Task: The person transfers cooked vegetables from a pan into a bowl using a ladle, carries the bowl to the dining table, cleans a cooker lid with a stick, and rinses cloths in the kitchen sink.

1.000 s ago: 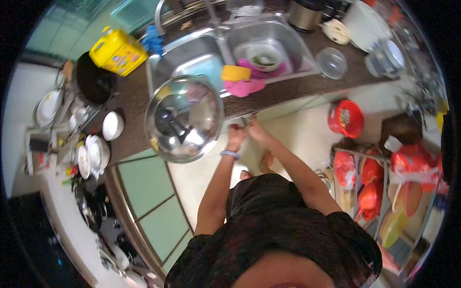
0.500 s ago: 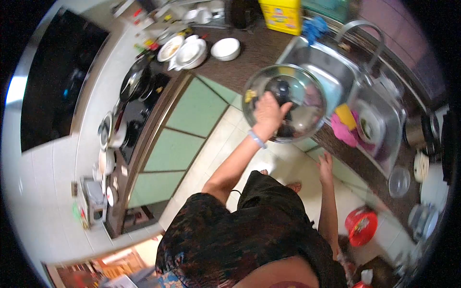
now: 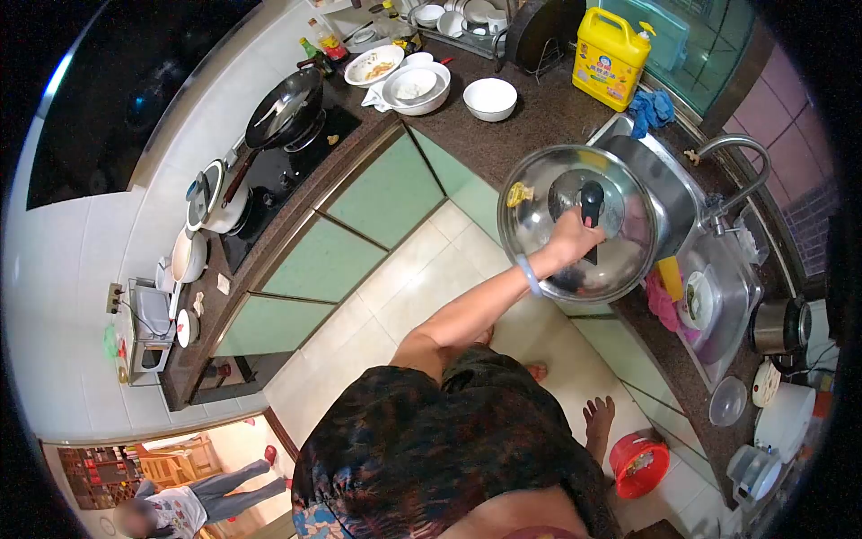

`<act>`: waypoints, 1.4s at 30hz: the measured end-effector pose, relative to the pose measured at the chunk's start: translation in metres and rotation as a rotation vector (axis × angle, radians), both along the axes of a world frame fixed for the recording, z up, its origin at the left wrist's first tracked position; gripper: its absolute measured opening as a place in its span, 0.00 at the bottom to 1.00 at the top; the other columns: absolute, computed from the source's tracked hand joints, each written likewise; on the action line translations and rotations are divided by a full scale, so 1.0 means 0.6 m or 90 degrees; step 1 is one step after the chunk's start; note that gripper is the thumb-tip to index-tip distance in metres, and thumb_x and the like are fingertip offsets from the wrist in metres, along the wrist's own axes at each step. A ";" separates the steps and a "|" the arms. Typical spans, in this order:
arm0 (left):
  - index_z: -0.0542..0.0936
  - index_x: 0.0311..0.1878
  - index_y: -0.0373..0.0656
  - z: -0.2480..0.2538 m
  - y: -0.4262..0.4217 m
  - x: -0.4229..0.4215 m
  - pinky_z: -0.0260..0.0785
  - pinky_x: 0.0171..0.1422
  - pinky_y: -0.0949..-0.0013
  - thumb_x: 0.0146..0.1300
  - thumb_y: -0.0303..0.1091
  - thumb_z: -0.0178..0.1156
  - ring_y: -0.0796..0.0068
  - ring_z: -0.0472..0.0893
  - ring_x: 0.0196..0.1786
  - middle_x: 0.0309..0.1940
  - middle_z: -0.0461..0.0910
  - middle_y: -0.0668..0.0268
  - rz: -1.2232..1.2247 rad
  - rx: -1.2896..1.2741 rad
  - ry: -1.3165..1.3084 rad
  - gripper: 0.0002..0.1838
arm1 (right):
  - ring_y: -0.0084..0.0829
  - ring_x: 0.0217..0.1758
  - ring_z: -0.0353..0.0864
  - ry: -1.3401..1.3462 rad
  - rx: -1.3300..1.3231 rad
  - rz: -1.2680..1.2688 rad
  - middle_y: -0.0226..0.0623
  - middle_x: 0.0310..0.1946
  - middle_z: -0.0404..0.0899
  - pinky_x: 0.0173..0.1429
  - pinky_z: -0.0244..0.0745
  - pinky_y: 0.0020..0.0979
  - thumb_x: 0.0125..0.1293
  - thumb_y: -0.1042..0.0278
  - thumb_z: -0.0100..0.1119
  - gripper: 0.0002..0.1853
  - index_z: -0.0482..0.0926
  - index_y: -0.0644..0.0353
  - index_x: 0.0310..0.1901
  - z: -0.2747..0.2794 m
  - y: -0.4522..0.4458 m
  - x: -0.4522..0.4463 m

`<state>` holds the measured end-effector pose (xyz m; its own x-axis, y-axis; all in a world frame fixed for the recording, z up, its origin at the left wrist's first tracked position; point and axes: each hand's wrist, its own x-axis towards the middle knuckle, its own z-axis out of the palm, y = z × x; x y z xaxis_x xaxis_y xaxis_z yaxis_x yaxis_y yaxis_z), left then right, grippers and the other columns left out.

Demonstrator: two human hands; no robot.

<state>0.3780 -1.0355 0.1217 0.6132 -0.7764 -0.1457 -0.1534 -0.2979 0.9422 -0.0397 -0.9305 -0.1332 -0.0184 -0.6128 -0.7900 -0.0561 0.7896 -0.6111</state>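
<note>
A glass lid with a wide steel rim [image 3: 628,269] lies over the counter's front edge, left of the sink. My left hand [image 3: 575,238], with a bangle at the wrist, has its fingers closed round the black handle [image 3: 591,199] at the lid's middle. A small yellow piece [image 3: 519,194] shows near the lid's left side. My right hand [image 3: 599,419] hangs low at my right with fingers spread, holding nothing, near a red bucket [image 3: 639,465].
The double sink [image 3: 660,180] holds a bowl [image 3: 699,301], beside a pink cloth [image 3: 661,304] and yellow sponge [image 3: 669,277]. A yellow jug [image 3: 611,58] and white bowl [image 3: 490,100] stand behind. A wok [image 3: 285,108] sits on the stove. A person [image 3: 189,505] is at lower left.
The view has swung left. My left hand has moved from beside my right hand to over the lid and closed on its handle. My right hand has dropped back to my side.
</note>
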 end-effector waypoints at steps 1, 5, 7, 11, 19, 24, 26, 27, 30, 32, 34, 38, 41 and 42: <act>0.75 0.25 0.35 0.018 0.015 0.010 0.69 0.33 0.63 0.48 0.35 0.63 0.69 0.77 0.25 0.19 0.76 0.58 -0.018 -0.022 0.049 0.12 | 0.41 0.55 0.76 0.003 -0.002 0.000 0.44 0.61 0.67 0.51 0.75 0.41 0.66 0.66 0.53 0.37 0.48 0.54 0.74 0.003 0.010 -0.005; 0.72 0.28 0.39 0.110 0.076 0.060 0.67 0.31 0.74 0.52 0.32 0.62 0.82 0.70 0.27 0.23 0.73 0.71 -0.024 -0.085 0.060 0.09 | 0.41 0.47 0.79 -0.032 0.031 -0.010 0.45 0.54 0.71 0.46 0.77 0.41 0.64 0.68 0.55 0.37 0.50 0.52 0.73 -0.027 0.009 -0.011; 0.74 0.29 0.35 0.130 0.104 0.103 0.66 0.31 0.72 0.52 0.33 0.62 0.84 0.69 0.28 0.24 0.74 0.71 0.018 -0.112 0.011 0.10 | 0.41 0.45 0.79 0.033 0.035 0.078 0.44 0.52 0.72 0.43 0.76 0.41 0.64 0.68 0.57 0.38 0.50 0.51 0.73 -0.040 0.003 -0.015; 0.78 0.30 0.34 0.205 0.173 0.235 0.71 0.33 0.71 0.51 0.38 0.64 0.79 0.77 0.28 0.24 0.80 0.63 0.081 -0.117 -0.068 0.14 | 0.39 0.46 0.78 0.076 0.009 0.204 0.45 0.54 0.69 0.42 0.76 0.40 0.62 0.73 0.48 0.35 0.52 0.53 0.72 -0.073 -0.007 -0.048; 0.81 0.37 0.35 0.349 0.313 0.643 0.68 0.31 0.71 0.55 0.50 0.62 0.76 0.74 0.28 0.27 0.77 0.66 0.207 -0.032 -0.229 0.23 | 0.32 0.32 0.73 0.024 0.174 -0.045 0.36 0.38 0.71 0.31 0.67 0.41 0.66 0.73 0.49 0.23 0.66 0.54 0.64 -0.194 0.021 -0.076; 0.78 0.30 0.40 0.411 0.383 0.886 0.61 0.20 0.73 0.52 0.49 0.66 0.76 0.71 0.21 0.22 0.73 0.69 0.309 -0.034 -0.201 0.19 | 0.35 0.33 0.73 0.092 0.146 0.001 0.37 0.38 0.71 0.33 0.66 0.45 0.67 0.72 0.47 0.25 0.64 0.56 0.66 -0.371 0.148 -0.033; 0.77 0.27 0.40 0.394 0.409 1.025 0.59 0.19 0.73 0.54 0.49 0.65 0.76 0.70 0.18 0.19 0.72 0.67 0.347 -0.012 -0.200 0.19 | 0.38 0.32 0.72 0.176 0.100 0.001 0.40 0.38 0.68 0.32 0.65 0.49 0.68 0.70 0.45 0.26 0.59 0.59 0.68 -0.293 0.200 0.096; 0.76 0.24 0.41 0.394 0.417 1.045 0.57 0.17 0.72 0.55 0.49 0.64 0.75 0.70 0.15 0.16 0.71 0.67 0.325 -0.019 -0.204 0.19 | 0.42 0.34 0.74 0.183 0.150 -0.092 0.44 0.44 0.69 0.34 0.69 0.49 0.69 0.67 0.46 0.28 0.55 0.60 0.69 -0.294 0.216 0.149; 0.76 0.23 0.43 0.363 0.437 1.151 0.57 0.17 0.74 0.57 0.48 0.64 0.78 0.68 0.14 0.14 0.69 0.70 0.331 -0.021 -0.183 0.18 | 0.42 0.39 0.79 0.191 0.116 0.085 0.48 0.54 0.72 0.38 0.76 0.45 0.69 0.67 0.48 0.29 0.55 0.54 0.70 -0.246 0.245 0.285; 0.77 0.26 0.42 0.346 0.456 1.191 0.57 0.18 0.75 0.56 0.47 0.65 0.80 0.67 0.16 0.18 0.70 0.71 0.277 0.017 -0.156 0.18 | 0.36 0.32 0.78 0.183 0.101 0.130 0.47 0.48 0.75 0.30 0.74 0.41 0.65 0.70 0.50 0.29 0.58 0.51 0.68 -0.207 0.259 0.368; 0.77 0.28 0.42 0.298 0.462 1.251 0.56 0.18 0.75 0.58 0.48 0.65 0.79 0.68 0.17 0.19 0.72 0.70 0.307 -0.029 -0.125 0.17 | 0.30 0.24 0.73 0.158 0.067 0.137 0.38 0.32 0.75 0.23 0.69 0.33 0.60 0.72 0.54 0.33 0.58 0.56 0.68 -0.157 0.276 0.424; 0.77 0.29 0.44 0.246 0.485 1.321 0.58 0.20 0.76 0.60 0.44 0.63 0.81 0.69 0.18 0.20 0.72 0.71 0.317 -0.005 -0.053 0.14 | 0.29 0.25 0.75 0.214 0.082 0.106 0.40 0.31 0.76 0.22 0.70 0.31 0.59 0.73 0.52 0.31 0.61 0.61 0.67 -0.093 0.288 0.471; 0.77 0.29 0.44 0.221 0.491 1.339 0.58 0.22 0.77 0.61 0.43 0.63 0.83 0.69 0.20 0.21 0.72 0.72 0.267 0.013 -0.017 0.13 | 0.29 0.25 0.76 0.240 0.109 0.096 0.42 0.34 0.77 0.22 0.71 0.31 0.59 0.73 0.52 0.30 0.63 0.61 0.66 -0.067 0.311 0.460; 0.76 0.29 0.45 0.218 0.494 1.336 0.58 0.23 0.77 0.62 0.43 0.62 0.83 0.69 0.21 0.20 0.72 0.73 0.298 -0.001 0.003 0.13 | 0.30 0.26 0.77 0.274 0.112 0.117 0.43 0.35 0.78 0.22 0.71 0.31 0.60 0.73 0.51 0.28 0.65 0.62 0.65 -0.068 0.320 0.454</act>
